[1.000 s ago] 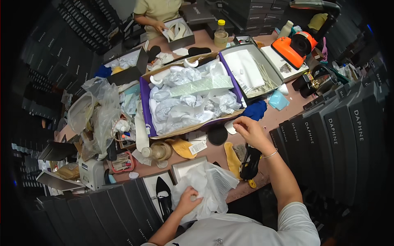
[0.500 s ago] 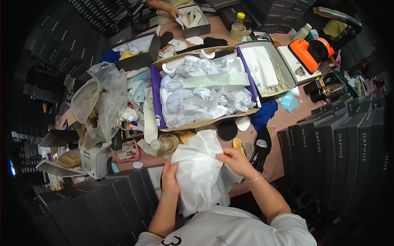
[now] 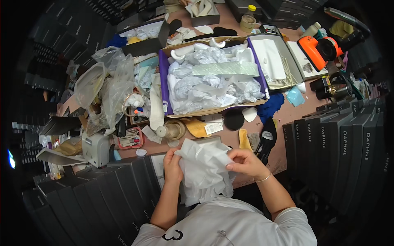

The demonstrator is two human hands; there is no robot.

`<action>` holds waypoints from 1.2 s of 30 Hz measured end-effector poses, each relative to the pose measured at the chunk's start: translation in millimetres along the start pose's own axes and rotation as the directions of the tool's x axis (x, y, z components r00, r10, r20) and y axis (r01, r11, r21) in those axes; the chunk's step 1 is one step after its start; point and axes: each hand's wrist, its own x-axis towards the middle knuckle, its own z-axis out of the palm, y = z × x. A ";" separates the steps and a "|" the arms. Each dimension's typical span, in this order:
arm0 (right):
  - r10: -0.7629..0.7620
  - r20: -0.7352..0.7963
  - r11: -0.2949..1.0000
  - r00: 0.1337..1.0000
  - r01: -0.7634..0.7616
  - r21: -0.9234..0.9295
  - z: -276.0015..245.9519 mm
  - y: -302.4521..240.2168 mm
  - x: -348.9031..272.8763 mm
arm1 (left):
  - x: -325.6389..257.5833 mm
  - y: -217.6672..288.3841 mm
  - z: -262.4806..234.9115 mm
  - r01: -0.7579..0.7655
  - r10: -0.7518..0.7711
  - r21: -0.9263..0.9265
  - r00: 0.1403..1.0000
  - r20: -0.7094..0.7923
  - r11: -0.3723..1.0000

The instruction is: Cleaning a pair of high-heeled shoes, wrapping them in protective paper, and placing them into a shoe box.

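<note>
Between my hands, close to my body, hangs a crumpled sheet of white tissue paper. My left hand pinches its upper left edge. With thumb and fingers, my right hand grips its right edge; a thin bracelet circles that wrist. Whether anything lies under or inside the paper is hidden. Just beyond it on the pink table are a roll of tape, a yellow cloth and a white printed tag. A round black pad lies to the right of these.
A purple-edged box full of crumpled paper stands ahead. Dark shoeboxes are stacked on the left and right. Plastic bags crowd the left side. An orange tool and a yellow-capped bottle are farther back.
The paper has come nearer my body and is more bunched up, uncovering the tag and yellow cloth. The view has shifted slightly, and the other person's hand at the far box shows less.
</note>
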 end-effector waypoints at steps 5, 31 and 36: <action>-0.235 -0.247 0.617 0.940 -0.052 -0.786 -46.9 -37.8 15.6 | -39.2 -10.9 -6.9 -0.595 0.314 0.769 0.795 0.519 0.235; -0.515 0.234 0.000 0.824 0.273 -0.962 -93.9 27.6 152.1 | 189.9 2.0 193.1 -0.656 -0.385 0.753 0.686 0.618 0.040; -0.651 -0.010 0.087 0.759 0.062 -0.994 -108.1 -31.3 88.0 | 211.1 -7.9 143.6 -0.592 -0.221 0.803 0.794 0.567 -0.068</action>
